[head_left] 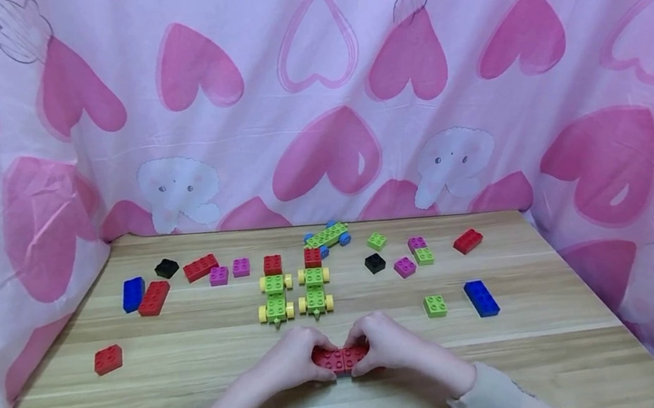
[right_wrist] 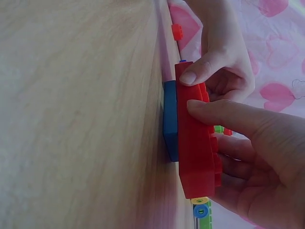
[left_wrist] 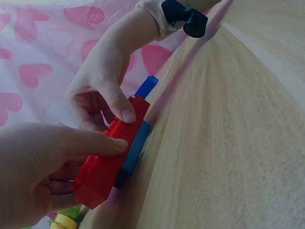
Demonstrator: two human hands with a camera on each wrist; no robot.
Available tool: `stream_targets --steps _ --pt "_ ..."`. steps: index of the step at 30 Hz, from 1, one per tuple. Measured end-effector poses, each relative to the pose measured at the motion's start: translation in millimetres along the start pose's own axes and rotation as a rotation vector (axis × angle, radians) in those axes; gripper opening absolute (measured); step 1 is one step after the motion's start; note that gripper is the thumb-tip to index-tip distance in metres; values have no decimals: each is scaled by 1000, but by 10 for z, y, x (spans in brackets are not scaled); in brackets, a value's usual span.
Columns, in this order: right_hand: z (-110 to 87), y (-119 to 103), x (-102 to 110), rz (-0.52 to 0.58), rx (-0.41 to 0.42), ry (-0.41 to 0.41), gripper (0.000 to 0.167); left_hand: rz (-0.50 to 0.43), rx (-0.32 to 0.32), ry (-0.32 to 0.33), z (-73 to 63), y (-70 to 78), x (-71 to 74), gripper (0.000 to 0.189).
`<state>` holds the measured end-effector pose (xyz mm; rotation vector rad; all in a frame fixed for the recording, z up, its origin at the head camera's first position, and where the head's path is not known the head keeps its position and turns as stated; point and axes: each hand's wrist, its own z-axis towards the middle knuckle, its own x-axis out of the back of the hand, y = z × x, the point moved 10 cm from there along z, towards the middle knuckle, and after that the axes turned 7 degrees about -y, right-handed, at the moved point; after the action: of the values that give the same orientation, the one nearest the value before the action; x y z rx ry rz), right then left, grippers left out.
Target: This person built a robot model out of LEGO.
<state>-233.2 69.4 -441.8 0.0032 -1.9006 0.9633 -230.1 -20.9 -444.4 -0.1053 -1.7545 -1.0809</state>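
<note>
Two red bricks, a left one [head_left: 329,360] and a right one [head_left: 354,354], lie end to end near the front of the wooden table. Beneath them a blue brick [left_wrist: 137,153] spans the middle, shorter than the red pair. My left hand [head_left: 296,360] pinches the left red brick, thumb on its near side and fingers behind. My right hand [head_left: 392,348] pinches the right red brick the same way. Both thumb tips sit close together by the seam. The fingers behind the bricks are partly hidden.
Ahead stand two green wheeled bases, a left one [head_left: 275,299] and a right one [head_left: 315,291], with yellow wheels and red bricks at their far ends. A blue-wheeled green base [head_left: 327,236] is behind. Loose bricks lie either side, including a blue brick [head_left: 481,299] at right.
</note>
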Motion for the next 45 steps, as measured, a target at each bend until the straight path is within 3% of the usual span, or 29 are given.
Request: stream_targets --steps 15,25,30,36,45 --pt "-32 0 -28 14 12 -12 28 21 3 -17 -8 57 -20 33" --pt "-42 -22 -28 -62 50 -11 29 27 -20 -26 -20 82 -16 32" --pt "-49 -32 -34 -71 51 -19 31 47 -36 -31 -46 90 5 41" --pt "-44 -43 -54 -64 56 -33 35 65 -22 -28 -76 34 42 53" --pt "2 -115 -115 -98 84 -10 38 52 -4 -36 -140 -41 111 52"
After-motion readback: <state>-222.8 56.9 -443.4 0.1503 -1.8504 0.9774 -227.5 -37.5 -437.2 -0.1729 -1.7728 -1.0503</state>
